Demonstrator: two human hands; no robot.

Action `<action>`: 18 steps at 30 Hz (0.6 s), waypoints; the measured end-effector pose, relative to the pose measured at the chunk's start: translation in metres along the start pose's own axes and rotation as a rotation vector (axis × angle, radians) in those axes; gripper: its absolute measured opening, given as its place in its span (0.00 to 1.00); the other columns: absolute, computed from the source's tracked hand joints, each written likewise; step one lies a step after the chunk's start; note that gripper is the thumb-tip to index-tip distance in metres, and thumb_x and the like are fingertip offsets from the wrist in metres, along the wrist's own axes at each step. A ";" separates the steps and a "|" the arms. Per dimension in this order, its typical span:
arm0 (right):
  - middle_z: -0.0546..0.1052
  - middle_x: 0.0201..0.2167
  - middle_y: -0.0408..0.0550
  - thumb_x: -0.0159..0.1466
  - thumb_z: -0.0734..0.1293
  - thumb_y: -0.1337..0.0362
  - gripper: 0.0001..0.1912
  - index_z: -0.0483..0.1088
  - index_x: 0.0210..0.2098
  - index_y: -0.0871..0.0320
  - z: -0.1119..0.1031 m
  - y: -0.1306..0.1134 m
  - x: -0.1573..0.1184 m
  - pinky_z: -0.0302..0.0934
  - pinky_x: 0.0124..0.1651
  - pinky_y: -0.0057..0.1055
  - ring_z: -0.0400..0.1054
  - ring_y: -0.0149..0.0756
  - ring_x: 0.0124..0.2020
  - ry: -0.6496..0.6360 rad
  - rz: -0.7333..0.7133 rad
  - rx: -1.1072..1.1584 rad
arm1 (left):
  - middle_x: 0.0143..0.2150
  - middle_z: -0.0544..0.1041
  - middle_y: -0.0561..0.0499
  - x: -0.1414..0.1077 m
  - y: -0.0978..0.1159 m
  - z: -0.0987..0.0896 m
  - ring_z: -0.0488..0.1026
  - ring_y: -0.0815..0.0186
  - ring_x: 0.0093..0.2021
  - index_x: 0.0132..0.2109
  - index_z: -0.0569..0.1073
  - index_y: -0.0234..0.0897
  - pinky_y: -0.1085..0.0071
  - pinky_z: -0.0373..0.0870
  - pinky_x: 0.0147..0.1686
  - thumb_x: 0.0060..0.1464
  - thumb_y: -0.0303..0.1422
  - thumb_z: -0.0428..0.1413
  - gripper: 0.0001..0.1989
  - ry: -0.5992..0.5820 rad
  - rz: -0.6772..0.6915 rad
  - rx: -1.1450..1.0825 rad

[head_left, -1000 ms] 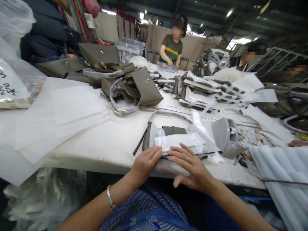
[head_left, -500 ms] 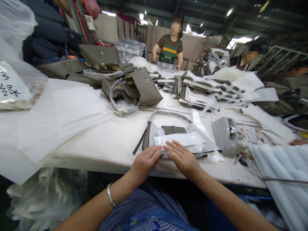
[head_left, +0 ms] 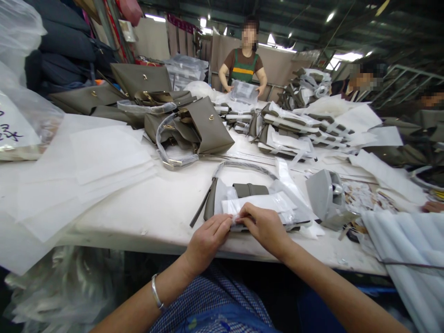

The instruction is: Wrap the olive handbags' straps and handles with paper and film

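A grey-green handbag [head_left: 210, 206] lies at the front edge of the white table, with white wrapping [head_left: 256, 206] over it and its covered handle [head_left: 243, 164] arched toward the back. My left hand [head_left: 209, 236] rests at the near edge of the wrapping, its fingers pressed together; what they grip, if anything, is hidden. Beside it, my right hand [head_left: 262, 226] has thumb and forefinger pinched at the wrapping's near edge, on something too small to make out. The fingertips of both hands are almost touching.
Another handbag [head_left: 211, 127] stands open behind, left of centre. White sheets [head_left: 104, 157] spread over the left. A grey tape dispenser [head_left: 321, 192] stands to the right, near white foam [head_left: 405, 240]. Wrapped bags [head_left: 294, 122] are piled at the back, before a person [head_left: 243, 67].
My right hand's fingers have gone from stretched out to a pinch. My left hand has shifted slightly down. The person across the table has raised a clear plastic bag.
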State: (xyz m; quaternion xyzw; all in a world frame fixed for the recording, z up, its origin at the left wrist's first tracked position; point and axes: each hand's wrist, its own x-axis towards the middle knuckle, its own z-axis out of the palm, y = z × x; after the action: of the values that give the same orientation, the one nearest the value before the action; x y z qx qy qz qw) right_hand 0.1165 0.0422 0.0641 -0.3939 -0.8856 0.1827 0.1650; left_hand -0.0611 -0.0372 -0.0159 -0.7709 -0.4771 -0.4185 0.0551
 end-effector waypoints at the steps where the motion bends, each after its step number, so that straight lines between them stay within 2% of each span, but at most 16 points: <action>1: 0.78 0.29 0.39 0.64 0.68 0.65 0.04 0.69 0.33 0.54 -0.001 -0.001 0.002 0.60 0.35 0.27 0.73 0.34 0.32 -0.006 0.025 0.011 | 0.50 0.77 0.42 0.000 0.000 0.000 0.74 0.61 0.54 0.57 0.66 0.31 0.61 0.73 0.56 0.65 0.26 0.50 0.15 0.008 -0.002 0.000; 4: 0.76 0.27 0.39 0.63 0.70 0.64 0.06 0.68 0.31 0.54 -0.003 -0.004 0.006 0.56 0.33 0.28 0.70 0.34 0.29 -0.022 0.061 -0.026 | 0.50 0.77 0.41 0.001 0.000 0.000 0.74 0.61 0.54 0.58 0.66 0.31 0.62 0.73 0.56 0.65 0.26 0.50 0.16 0.018 -0.002 0.001; 7: 0.76 0.29 0.40 0.63 0.69 0.66 0.05 0.67 0.31 0.54 -0.003 -0.006 0.009 0.55 0.34 0.28 0.69 0.34 0.31 -0.042 0.042 -0.086 | 0.52 0.77 0.41 0.000 0.000 0.000 0.73 0.61 0.55 0.60 0.65 0.32 0.61 0.73 0.57 0.64 0.26 0.51 0.18 0.006 0.000 0.004; 9: 0.75 0.32 0.41 0.62 0.68 0.69 0.04 0.67 0.34 0.54 -0.003 -0.007 0.010 0.55 0.36 0.28 0.69 0.34 0.34 -0.058 0.026 -0.089 | 0.53 0.76 0.41 -0.002 -0.001 0.001 0.73 0.60 0.55 0.62 0.64 0.33 0.61 0.72 0.57 0.64 0.26 0.51 0.20 -0.015 0.005 0.016; 13: 0.75 0.34 0.41 0.63 0.66 0.71 0.11 0.66 0.44 0.53 0.001 -0.006 0.015 0.56 0.38 0.28 0.69 0.34 0.36 -0.062 0.023 -0.086 | 0.55 0.74 0.40 -0.006 -0.003 0.002 0.73 0.59 0.55 0.62 0.65 0.37 0.62 0.75 0.54 0.64 0.25 0.52 0.21 -0.008 0.014 0.062; 15: 0.75 0.35 0.42 0.64 0.66 0.71 0.11 0.65 0.45 0.54 0.003 -0.004 0.019 0.57 0.39 0.28 0.69 0.34 0.37 -0.055 0.014 -0.106 | 0.57 0.73 0.39 -0.007 -0.004 0.002 0.72 0.58 0.57 0.61 0.67 0.36 0.61 0.75 0.54 0.63 0.24 0.52 0.20 0.007 0.048 0.076; 18: 0.75 0.36 0.43 0.64 0.66 0.71 0.11 0.66 0.46 0.54 0.005 0.001 0.027 0.57 0.39 0.28 0.69 0.34 0.37 -0.074 0.000 -0.126 | 0.57 0.74 0.40 -0.004 -0.005 0.000 0.71 0.58 0.58 0.61 0.67 0.34 0.60 0.73 0.56 0.63 0.23 0.52 0.20 -0.031 0.110 0.070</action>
State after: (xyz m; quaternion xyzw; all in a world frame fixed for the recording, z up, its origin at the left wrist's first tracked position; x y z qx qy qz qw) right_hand 0.0972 0.0621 0.0632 -0.3964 -0.9008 0.1410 0.1073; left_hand -0.0658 -0.0374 -0.0201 -0.7998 -0.4492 -0.3861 0.0974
